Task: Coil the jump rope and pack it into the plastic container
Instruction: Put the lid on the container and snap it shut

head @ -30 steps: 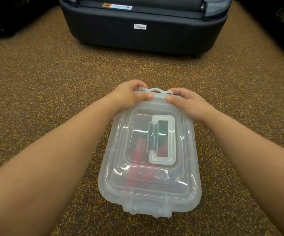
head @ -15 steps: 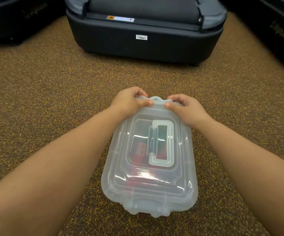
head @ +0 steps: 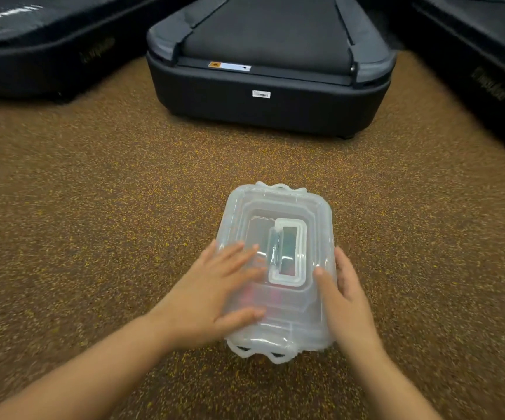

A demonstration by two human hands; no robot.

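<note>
A clear plastic container (head: 278, 204) with its lid on lies on the speckled brown carpet in front of me. A folded white handle (head: 287, 251) lies flat on the lid. Red and dark parts of the jump rope (head: 275, 297) show faintly through the plastic. My left hand (head: 215, 295) rests flat on the lid's near left part, fingers spread. My right hand (head: 343, 295) lies along the container's right side, thumb on the lid's edge. The near latch (head: 260, 353) sticks out below the hands.
A dark treadmill base (head: 269, 98) stands on the carpet just beyond the container. Two more dark machines flank it, one at the far left (head: 42, 62) and one at the far right (head: 481, 74). Carpet surrounds the container on all sides.
Both hands left the far latch end and slid back to the near half of the lid. The camera tilted up, so the container sits lower in view.
</note>
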